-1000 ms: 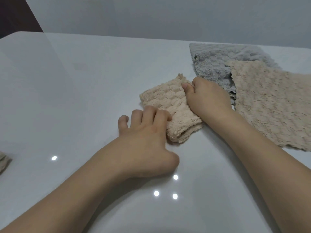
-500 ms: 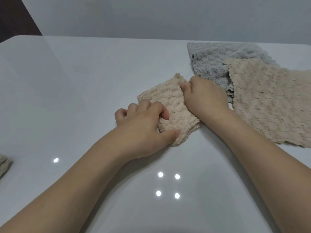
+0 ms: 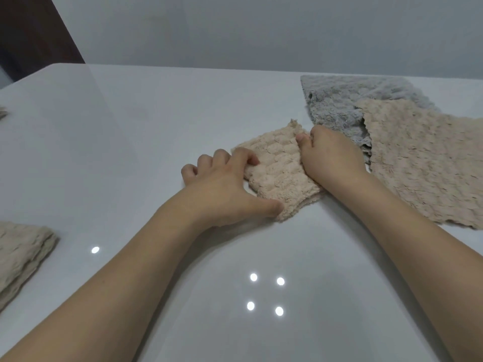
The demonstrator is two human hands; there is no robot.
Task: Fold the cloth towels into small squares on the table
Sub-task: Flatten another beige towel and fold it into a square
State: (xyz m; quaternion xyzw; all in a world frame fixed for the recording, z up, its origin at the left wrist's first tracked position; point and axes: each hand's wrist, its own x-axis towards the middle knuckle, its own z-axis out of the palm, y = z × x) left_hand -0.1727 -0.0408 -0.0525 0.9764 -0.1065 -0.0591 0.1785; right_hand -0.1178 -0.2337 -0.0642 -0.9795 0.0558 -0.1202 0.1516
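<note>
- Both hands on folded beige towel [image 3: 279, 176], mid-table.
- Left hand [image 3: 224, 192]: fingers curled over its left edge, thumb pinching the near corner.
- Right hand [image 3: 332, 155]: clamps its right edge, thumb on top.
- Unfolded beige towel [image 3: 423, 163] overlaps grey towel [image 3: 337, 100] by the table's [image 3: 130, 126] right edge.
- Folded beige stack [image 3: 21, 252] at left edge.

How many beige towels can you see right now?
3, maybe more out of frame: folded beige towel under both hands, unfolded beige towel at right, beige stack at left edge.
</note>
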